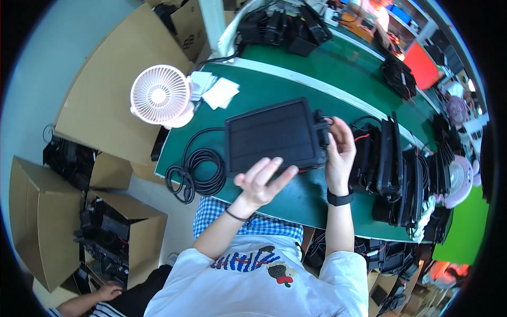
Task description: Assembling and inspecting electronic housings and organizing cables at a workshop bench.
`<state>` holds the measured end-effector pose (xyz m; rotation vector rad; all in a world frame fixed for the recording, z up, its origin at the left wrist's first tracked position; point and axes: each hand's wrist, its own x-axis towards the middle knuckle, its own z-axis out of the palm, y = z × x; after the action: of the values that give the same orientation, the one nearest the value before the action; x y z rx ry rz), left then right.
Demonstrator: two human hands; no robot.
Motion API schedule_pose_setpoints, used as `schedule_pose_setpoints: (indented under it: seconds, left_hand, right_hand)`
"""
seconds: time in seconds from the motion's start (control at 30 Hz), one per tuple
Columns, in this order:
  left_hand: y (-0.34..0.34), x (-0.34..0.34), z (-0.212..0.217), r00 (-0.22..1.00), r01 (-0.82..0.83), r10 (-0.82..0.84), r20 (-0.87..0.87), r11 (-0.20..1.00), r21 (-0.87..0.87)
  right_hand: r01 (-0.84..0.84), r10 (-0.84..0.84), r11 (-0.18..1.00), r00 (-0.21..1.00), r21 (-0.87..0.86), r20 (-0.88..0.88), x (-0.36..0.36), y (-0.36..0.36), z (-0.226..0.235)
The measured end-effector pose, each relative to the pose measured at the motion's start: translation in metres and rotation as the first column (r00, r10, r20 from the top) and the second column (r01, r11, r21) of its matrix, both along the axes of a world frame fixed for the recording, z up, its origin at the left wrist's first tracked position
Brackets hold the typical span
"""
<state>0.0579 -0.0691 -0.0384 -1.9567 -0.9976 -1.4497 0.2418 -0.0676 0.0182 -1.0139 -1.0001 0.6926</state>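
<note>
A black rectangular panel with faint lines across its face, like a small solar panel, is tilted above the green table in front of me. My right hand grips the black bracket at its right side, thumb in front and fingers curled behind. My left hand is at the panel's near edge with its fingers spread; I cannot tell whether the fingertips touch the face. From the panel's left side a black cable runs to a coiled cable on the table.
A pink fan and white papers are at the table's far left. More black panels stand in a row on the right. Cardboard boxes with black parts are at the left. Another person's hand shows at lower left.
</note>
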Motion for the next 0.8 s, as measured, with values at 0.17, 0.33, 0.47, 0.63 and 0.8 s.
schedule_pose_setpoints:
  seconds: [0.17, 0.33, 0.47, 0.63, 0.8]
  left_hand:
    - [0.001, 0.022, 0.01, 0.993, -0.04, 0.043, -0.11, 0.999, 0.028]
    - [-0.011, 0.018, 0.011, 0.973, -0.06, 0.047, -0.225, 0.997, -0.051]
    - [-0.035, -0.001, 0.032, 0.966, 0.097, -0.163, -0.199, 0.948, -0.304]
    - [-0.026, -0.074, 0.064, 0.972, 0.232, -0.213, 0.098, 0.931, -0.283]
    - [-0.007, -0.174, 0.063, 0.928, 0.222, 0.072, 0.365, 0.68, -0.699]
  right_hand:
    - [0.038, -0.031, 0.999, 0.958, 0.02, -0.286, 0.018, 0.004, -0.019]
    - [-0.033, 0.035, 0.999, 0.904, 0.011, -0.426, 0.018, 0.008, -0.03]
    - [-0.067, 0.064, 0.998, 0.928, 0.003, -0.368, 0.019, 0.004, -0.023]
    - [0.088, -0.085, 0.996, 0.983, 0.012, -0.165, -0.001, -0.001, 0.009]
    - [0.264, -0.486, 0.865, 0.653, 0.428, 0.58, -0.009, -0.015, 0.012]
